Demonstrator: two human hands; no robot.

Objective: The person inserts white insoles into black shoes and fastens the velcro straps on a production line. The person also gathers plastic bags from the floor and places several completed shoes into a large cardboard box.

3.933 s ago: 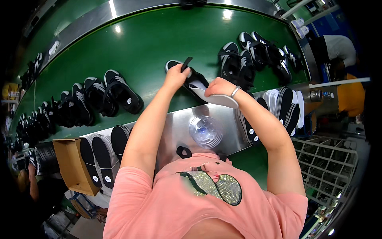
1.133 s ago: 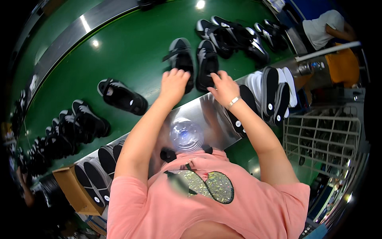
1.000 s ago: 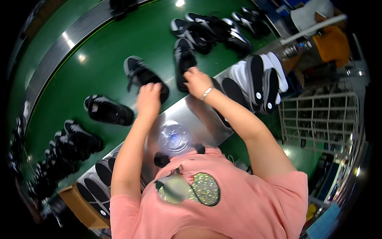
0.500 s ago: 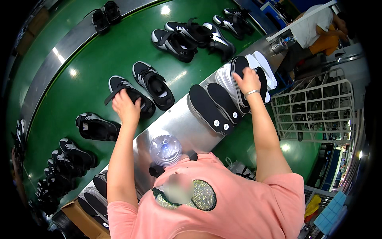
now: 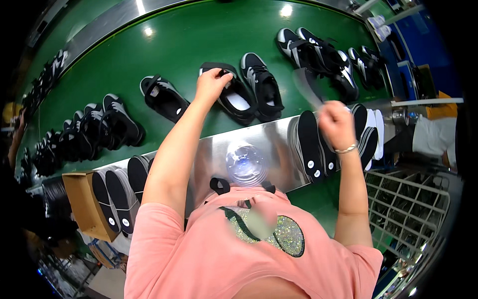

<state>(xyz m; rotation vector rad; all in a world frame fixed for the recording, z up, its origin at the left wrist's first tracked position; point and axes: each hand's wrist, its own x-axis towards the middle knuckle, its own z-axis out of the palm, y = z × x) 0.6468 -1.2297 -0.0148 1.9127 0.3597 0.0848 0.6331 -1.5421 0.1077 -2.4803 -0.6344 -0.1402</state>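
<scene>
On the green surface stands a black and grey shoe (image 5: 240, 110) with a pale patch showing inside. My left hand (image 5: 213, 85) pinches the strap or tongue at its front, pulling the opening wide. Its matching shoe (image 5: 261, 89) stands just to the right. My right hand (image 5: 335, 123) is closed on one end of a dark insole (image 5: 307, 87), which is smeared by motion and points up and left over the green surface. Beneath that hand, stacks of black insoles (image 5: 309, 144) with round white stickers lie on the metal ledge (image 5: 209, 154).
A clear round plastic container (image 5: 246, 165) sits on the ledge before me. More shoes stand left (image 5: 117, 122) and right (image 5: 308, 55). A cardboard box (image 5: 82, 204) and more insoles (image 5: 119, 194) lie at left. A wire rack (image 5: 408, 209) and another person (image 5: 433, 142) are at right.
My right hand has lifted an insole from the stacks and swung it leftward. My left hand has drawn the shoe's strap or tongue open. The whole view has turned.
</scene>
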